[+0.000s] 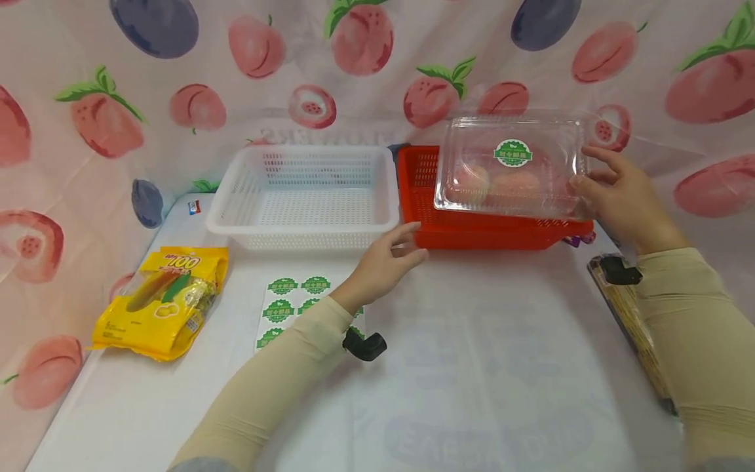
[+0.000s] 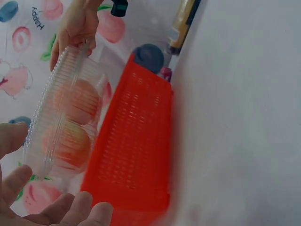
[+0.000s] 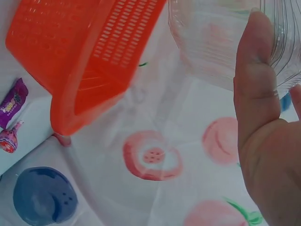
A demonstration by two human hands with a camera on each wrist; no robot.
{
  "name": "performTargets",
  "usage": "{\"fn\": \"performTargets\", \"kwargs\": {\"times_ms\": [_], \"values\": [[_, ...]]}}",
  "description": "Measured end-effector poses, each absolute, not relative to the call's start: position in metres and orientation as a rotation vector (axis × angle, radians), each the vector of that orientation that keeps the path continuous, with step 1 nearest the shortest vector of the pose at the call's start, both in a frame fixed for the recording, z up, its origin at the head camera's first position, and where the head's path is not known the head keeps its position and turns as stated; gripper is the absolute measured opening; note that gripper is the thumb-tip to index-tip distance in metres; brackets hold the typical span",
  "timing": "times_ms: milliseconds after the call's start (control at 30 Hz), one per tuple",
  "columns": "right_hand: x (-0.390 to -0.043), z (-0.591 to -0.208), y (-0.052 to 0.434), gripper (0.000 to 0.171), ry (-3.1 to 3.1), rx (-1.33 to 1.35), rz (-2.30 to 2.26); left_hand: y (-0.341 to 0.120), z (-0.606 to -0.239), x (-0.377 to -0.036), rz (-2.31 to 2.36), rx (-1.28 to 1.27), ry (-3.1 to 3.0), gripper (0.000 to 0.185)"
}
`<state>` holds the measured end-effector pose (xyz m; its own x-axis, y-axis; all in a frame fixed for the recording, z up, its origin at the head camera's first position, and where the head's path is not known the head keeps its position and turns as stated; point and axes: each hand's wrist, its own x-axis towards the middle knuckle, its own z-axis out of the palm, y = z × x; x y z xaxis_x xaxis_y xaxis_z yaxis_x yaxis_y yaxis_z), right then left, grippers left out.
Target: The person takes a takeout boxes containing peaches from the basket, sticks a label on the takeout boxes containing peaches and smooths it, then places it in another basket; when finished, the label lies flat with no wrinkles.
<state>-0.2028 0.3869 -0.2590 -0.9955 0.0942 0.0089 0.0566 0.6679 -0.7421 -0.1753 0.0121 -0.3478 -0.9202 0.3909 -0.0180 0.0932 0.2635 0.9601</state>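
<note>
My right hand [image 1: 628, 200] pinches the right end of a clear plastic clamshell box [image 1: 548, 190], its thumb lying along the side. The lid bears a round green-and-white sticker [image 1: 512, 153]. Two round reddish-yellow fruits [image 2: 70, 143] show through the plastic. Tilted toward me, the box hangs over the red basket [image 1: 489, 237] and covers part of its opening. My left hand [image 1: 383, 262] is held in the air by the inner corners of the red and white baskets, its fingers loosely spread and holding nothing.
A white basket [image 1: 303, 231] stands left of the red one. On the table lie a yellow snack bag [image 1: 159, 305], a sheet of green stickers [image 1: 278, 311] partly under my left arm, and a pack of thin sticks [image 1: 634, 328] by my right arm. Purple-wrapped sweets [image 3: 13, 102] lie beside the red basket.
</note>
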Motion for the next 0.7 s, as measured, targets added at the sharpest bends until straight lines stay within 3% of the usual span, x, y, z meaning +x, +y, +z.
{"fn": "performTargets", "kwargs": {"times_ms": [300,700], "values": [[-0.235,-0.281,0.392,0.067,-2.849,-0.116,1.286,0.025,-0.366,-0.205,1.688,0.343,2.270,0.066],[-0.262,-0.310,0.402,0.066,-2.847,-0.028,1.401,0.041,-0.374,-0.220,1.736,0.200,2.250,0.069]]}}
